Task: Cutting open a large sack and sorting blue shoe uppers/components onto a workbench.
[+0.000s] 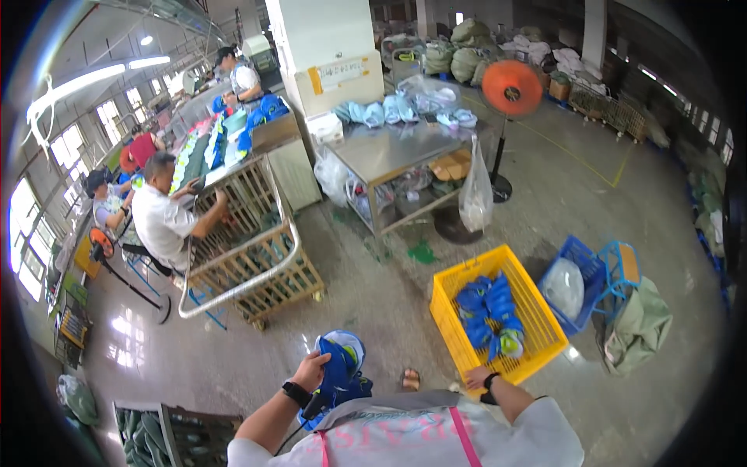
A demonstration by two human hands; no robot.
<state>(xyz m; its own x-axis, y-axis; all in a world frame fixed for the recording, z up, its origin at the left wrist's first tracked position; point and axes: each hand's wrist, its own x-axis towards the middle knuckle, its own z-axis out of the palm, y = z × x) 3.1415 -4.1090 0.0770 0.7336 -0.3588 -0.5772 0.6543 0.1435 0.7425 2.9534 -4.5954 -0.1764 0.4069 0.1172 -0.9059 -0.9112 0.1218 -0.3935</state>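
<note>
1. Blue shoe [340, 366]: blue upper with a pale sole, held low in front of the person's chest, above the bare floor and well left of the crate. More blue shoes seem bunched beneath it against the body; how many cannot be told.
2. Left hand [310, 372]: fingers curled over the shoe's left side, gripping it; a dark watch sits on the wrist.
3. Right hand [476, 380]: resting at the near rim of the crate; whether its fingers are spread or curled cannot be told, since the crate edge and wrist hide them.
4. Yellow crate [451, 327]: lattice plastic, on the floor to the person's right, holding a loose heap of blue shoes [489, 313] with pale soles.
5. Handling note (judgement): a firm hold across the upper, with the other hand steadying the crate rim, should keep the shoe from slipping and the crate from sliding.
6. Blue crate [591, 268]: just beyond the yellow one, with a clear bag inside.
7. Wooden slatted cart [257, 257]: farther left, a person in a white shirt [159, 222] reaching into it.
8. Steel table [389, 152]: behind, bearing pale blue items; an orange fan [511, 88] stands beside it.
</note>
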